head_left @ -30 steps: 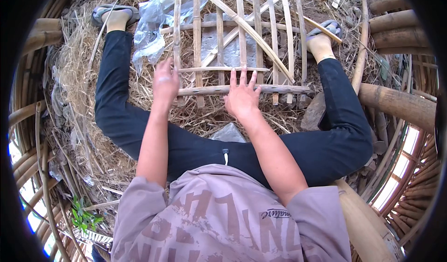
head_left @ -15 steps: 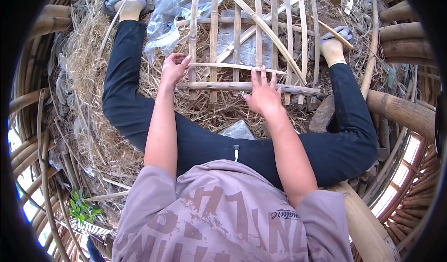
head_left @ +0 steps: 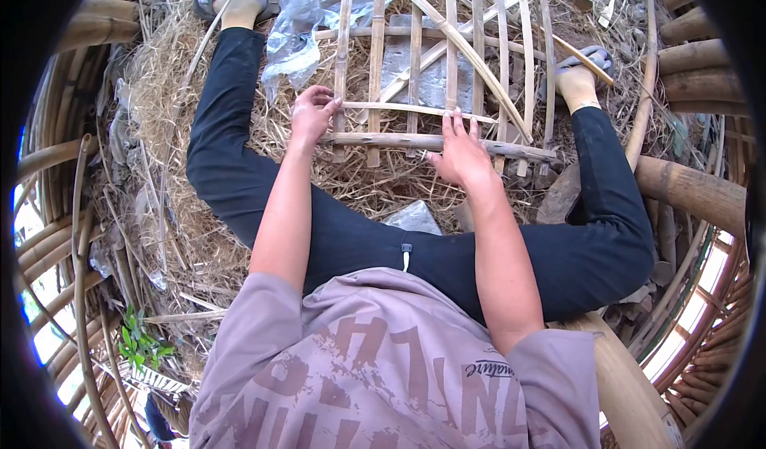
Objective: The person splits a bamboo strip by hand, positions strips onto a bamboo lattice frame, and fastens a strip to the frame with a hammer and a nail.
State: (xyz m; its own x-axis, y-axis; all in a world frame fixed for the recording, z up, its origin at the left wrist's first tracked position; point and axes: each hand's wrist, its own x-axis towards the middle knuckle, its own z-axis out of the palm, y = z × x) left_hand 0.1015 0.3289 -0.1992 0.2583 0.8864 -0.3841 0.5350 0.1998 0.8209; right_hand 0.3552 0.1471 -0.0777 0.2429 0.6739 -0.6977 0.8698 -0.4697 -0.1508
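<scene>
A lattice of bamboo slats (head_left: 416, 74) lies on the straw between my legs, with a round crossbar (head_left: 407, 140) near its lower end. Just above that bar a thin pale strip (head_left: 399, 108) runs across the slats. My left hand (head_left: 311, 114) pinches the strip's left end between thumb and fingers, beside the leftmost slat. Toward the strip's right part, my right hand (head_left: 464, 155) lies with fingers apart, its fingertips touching the strip and a slat. Two diagonal strips (head_left: 479, 62) cross the upper lattice.
Clear plastic sheeting (head_left: 299, 38) lies at the lattice's upper left. A grey slab (head_left: 427, 74) shows under the slats. A stone (head_left: 413, 216) sits near my lap. Thick bamboo poles (head_left: 690, 192) stand at the right, and a green plant (head_left: 142, 344) is at lower left.
My left hand has come to the strip's left end and closed on it. My right hand has slid right along the strip. The whole view has shifted, moving the lattice rightward in it.
</scene>
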